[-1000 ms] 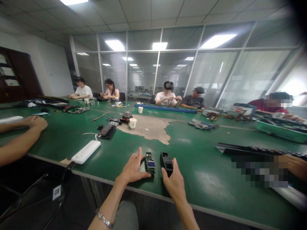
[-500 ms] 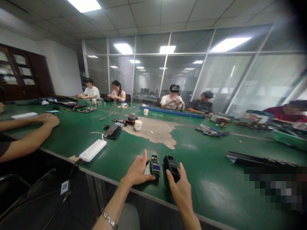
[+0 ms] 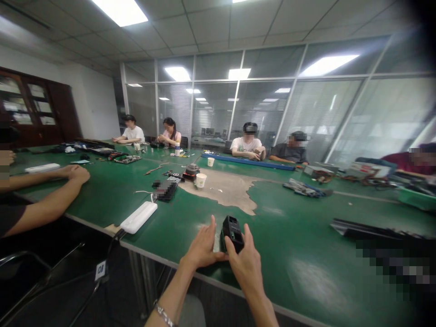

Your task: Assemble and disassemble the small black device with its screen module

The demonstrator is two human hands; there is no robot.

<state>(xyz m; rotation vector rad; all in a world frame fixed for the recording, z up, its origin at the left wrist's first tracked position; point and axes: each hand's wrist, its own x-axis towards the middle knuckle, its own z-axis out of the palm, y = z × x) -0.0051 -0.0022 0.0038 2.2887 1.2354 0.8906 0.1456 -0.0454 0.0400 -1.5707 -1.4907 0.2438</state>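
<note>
My right hand (image 3: 244,261) grips a small black plastic housing (image 3: 232,230) and holds it tilted just above the near edge of the green table (image 3: 293,254). My left hand (image 3: 203,247) sits right beside it, fingers raised, thumb pressed toward the housing. The small green circuit board with a blue screen is hidden between my hands; only a pale sliver shows under my left fingers.
A white power strip (image 3: 139,217) lies to the left near the table edge. A paper cup (image 3: 200,180), tools and parts lie further out by a worn bare patch (image 3: 228,190). A neighbour's forearms (image 3: 51,190) rest at left. Several people sit along the far side.
My right hand has lifted the black housing and brought it left over the circuit board. My left hand has closed in against it. The camera has tilted slightly.
</note>
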